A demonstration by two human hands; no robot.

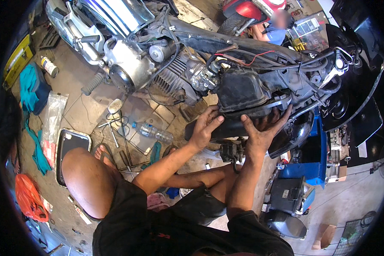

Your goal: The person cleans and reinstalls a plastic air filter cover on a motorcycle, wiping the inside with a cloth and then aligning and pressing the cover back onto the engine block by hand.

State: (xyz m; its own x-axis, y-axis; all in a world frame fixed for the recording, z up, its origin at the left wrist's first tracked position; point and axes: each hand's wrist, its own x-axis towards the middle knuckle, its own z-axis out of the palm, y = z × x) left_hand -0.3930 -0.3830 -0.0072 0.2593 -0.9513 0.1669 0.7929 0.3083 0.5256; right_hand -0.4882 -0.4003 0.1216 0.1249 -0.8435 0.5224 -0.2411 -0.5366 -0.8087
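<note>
Motorcycle (209, 36) of dark tubing and dull finned metal stretches before you; its boxy matte-black housing (241, 91) sits mid-frame, just above your hands. Your right hand (262, 134) spreads wide at the housing's lower edge; your left hand (205, 128) is beside it, thumb parted from fingers. A clear, ribbed plastic bottle (153, 131) lies to the left.

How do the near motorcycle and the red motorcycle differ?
The near motorcycle has engine and wiring exposed; the red motorcycle shows red bodywork. The near motorcycle stretches across the picture; the red motorcycle fills a small part. The left hand and right hand are at the near motorcycle; another person is beside the red motorcycle. Both run past the top edge.
</note>
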